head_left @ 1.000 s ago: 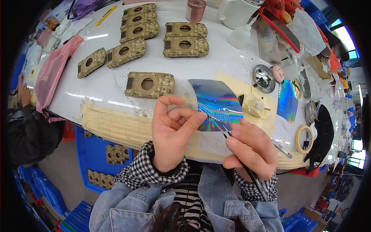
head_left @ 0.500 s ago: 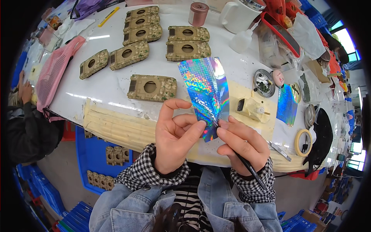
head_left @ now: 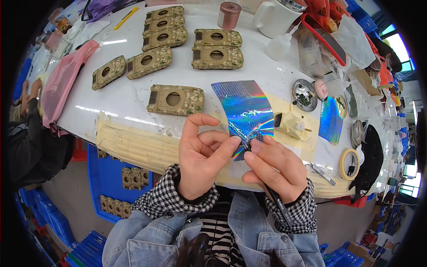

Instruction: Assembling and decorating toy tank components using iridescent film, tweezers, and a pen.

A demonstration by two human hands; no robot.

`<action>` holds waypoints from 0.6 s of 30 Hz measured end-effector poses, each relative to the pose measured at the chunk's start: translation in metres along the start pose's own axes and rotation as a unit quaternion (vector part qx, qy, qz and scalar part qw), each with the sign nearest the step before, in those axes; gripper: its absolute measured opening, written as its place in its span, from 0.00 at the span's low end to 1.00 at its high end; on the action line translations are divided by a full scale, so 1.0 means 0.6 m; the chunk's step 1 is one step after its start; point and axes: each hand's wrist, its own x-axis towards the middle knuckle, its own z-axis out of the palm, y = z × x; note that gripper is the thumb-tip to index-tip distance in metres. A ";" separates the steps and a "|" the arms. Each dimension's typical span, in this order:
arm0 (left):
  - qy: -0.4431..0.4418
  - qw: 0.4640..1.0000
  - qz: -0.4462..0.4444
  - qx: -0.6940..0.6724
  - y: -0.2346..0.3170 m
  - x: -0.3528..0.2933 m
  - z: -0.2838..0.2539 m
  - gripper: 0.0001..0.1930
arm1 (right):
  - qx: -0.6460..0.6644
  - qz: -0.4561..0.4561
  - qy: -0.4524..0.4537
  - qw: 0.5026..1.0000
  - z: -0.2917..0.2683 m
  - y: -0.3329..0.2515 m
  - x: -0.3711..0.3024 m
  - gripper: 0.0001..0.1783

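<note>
A shiny rainbow-blue holographic sheet [head_left: 247,104] with rows of small dots rises in front of me, its lower end between my hands. My left hand [head_left: 202,155] pinches its lower left edge between thumb and fingers, the index finger curled above. My right hand [head_left: 280,171] grips slim black tweezers [head_left: 276,200], whose tip meets the sheet's lower part beside my left thumb. What the tip touches is too small to make out. Beyond my left hand lies a camouflage-painted model tank hull [head_left: 175,100] with a round hole in its top.
More tank hulls [head_left: 217,58] stand farther back. To the right are a tape-wrapped block [head_left: 293,126], a round metal dish [head_left: 304,94], another holographic sheet [head_left: 330,120], a tape roll [head_left: 349,163] and a cutter knife [head_left: 322,173]. A blue tray [head_left: 104,178] with hulls sits lower left.
The holographic sheet has tilted and flattened out, its top now lower and farther right. My right hand and the tweezers have shifted slightly left and down. My left hand stays put.
</note>
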 end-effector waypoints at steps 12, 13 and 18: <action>0.013 1.000 -0.020 -0.006 0.004 -0.002 0.004 0.21 | -0.007 0.006 0.007 1.000 0.003 0.001 -0.002 0.21; 0.012 1.000 -0.021 -0.006 0.004 -0.002 0.004 0.21 | 0.003 0.013 0.009 1.000 0.001 0.000 -0.002 0.21; 0.030 0.999 -0.021 -0.002 0.001 0.001 0.003 0.21 | 0.091 0.047 0.034 0.994 -0.039 -0.006 -0.003 0.18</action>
